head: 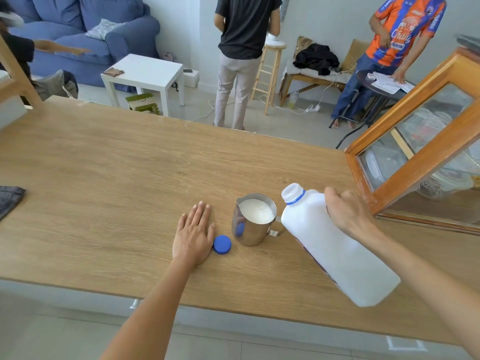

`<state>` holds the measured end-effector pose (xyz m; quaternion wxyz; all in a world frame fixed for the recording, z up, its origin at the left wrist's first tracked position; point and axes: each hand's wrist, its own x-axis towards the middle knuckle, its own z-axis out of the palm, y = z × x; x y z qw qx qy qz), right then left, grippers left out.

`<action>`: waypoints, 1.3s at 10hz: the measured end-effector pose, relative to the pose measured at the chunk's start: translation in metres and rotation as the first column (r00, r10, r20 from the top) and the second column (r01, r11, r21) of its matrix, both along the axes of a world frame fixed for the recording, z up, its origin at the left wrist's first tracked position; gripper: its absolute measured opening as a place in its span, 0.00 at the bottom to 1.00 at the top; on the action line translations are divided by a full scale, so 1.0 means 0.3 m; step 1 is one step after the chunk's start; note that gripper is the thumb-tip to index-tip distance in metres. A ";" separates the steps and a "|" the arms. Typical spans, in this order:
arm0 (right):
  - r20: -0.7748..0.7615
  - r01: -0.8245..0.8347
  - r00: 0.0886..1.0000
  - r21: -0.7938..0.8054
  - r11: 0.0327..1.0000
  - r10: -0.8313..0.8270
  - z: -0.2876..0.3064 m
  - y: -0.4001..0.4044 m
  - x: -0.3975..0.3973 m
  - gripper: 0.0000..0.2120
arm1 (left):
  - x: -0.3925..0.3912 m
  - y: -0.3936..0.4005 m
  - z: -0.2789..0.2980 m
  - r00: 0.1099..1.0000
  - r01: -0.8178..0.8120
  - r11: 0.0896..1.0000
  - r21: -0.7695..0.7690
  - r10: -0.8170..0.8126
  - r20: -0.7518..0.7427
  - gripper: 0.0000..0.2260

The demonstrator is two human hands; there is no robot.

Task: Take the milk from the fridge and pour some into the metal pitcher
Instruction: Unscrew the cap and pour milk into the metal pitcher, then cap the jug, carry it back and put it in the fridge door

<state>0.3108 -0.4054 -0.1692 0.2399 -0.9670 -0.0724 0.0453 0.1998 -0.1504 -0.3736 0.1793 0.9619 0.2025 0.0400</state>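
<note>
A shiny metal pitcher (253,220) stands on the wooden counter (117,178), filled with white milk near its rim. My right hand (348,210) grips a white plastic milk jug (335,245) by its upper side. The jug is uncapped, tilted with its mouth up and toward the pitcher, just right of it. Its blue cap (222,244) lies on the counter left of the pitcher. My left hand (194,233) rests flat on the counter, fingers straight, its edge touching the cap.
A wood-framed glass display case (420,141) stands at the counter's right end. A dark cloth (10,198) lies at the left edge. Beyond the counter are people standing, a white side table (145,71), a stool and a blue sofa.
</note>
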 end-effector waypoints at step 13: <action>-0.166 0.307 0.895 0.902 0.303 -0.413 -0.223 -0.108 -0.148 0.05 | 0.015 0.005 0.014 0.996 0.026 0.995 -0.099 -0.034 -0.087 0.25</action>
